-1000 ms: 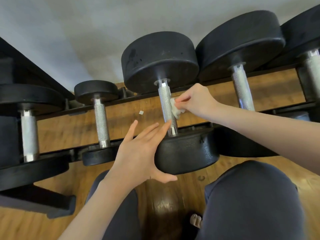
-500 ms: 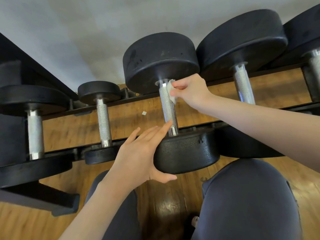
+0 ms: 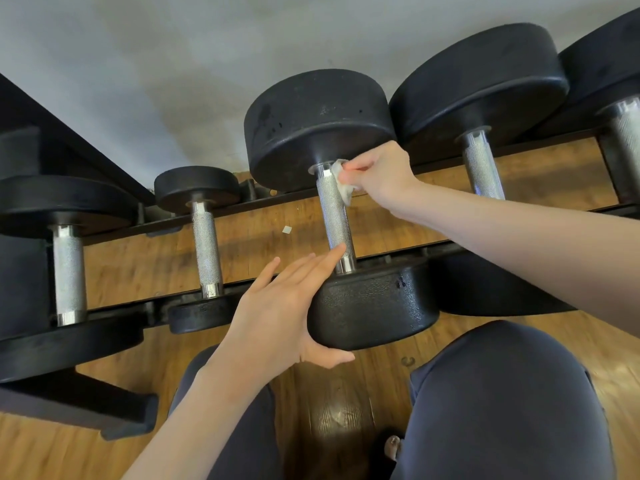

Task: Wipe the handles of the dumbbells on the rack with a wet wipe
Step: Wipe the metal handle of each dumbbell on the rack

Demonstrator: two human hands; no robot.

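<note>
Black dumbbell heads [image 3: 320, 123], knurled silver handles [image 3: 334, 216], a white wipe [image 3: 341, 183], brown wood-grain floor [image 3: 346, 410].

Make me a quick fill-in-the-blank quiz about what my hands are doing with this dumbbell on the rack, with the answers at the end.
1. The right hand pinches a white ____ against the handle.
2. The wipe touches the handle at its ____ end, beside the upper weight head.
3. The left hand steadies the ____ weight head with straight fingers.

Answers: wipe; far; near
</note>
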